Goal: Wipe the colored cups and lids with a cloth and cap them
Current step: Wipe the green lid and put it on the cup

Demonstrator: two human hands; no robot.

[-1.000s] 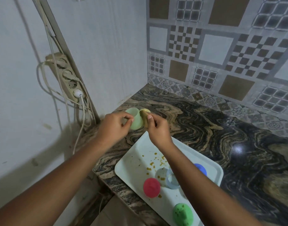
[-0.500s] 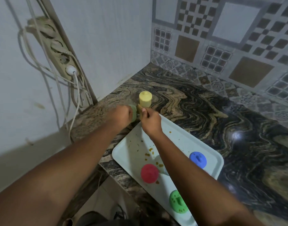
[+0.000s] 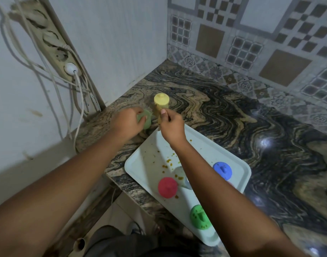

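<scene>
Left hand (image 3: 128, 125) curls round the pale green cup (image 3: 147, 119) over the counter (image 3: 214, 117), by the tray's (image 3: 144, 160) far corner; blur hides which way its mouth faces. Right hand (image 3: 173, 127) pinches a tan cloth (image 3: 159, 118) just beside it. Behind them the yellow cup (image 3: 161, 102) stands upright, capped, knob up.

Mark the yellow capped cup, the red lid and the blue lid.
yellow capped cup (image 3: 161, 102): head view, front of its cap.
red lid (image 3: 167, 187): head view, middle of its top.
blue lid (image 3: 222, 171): head view, middle of its top.
</scene>
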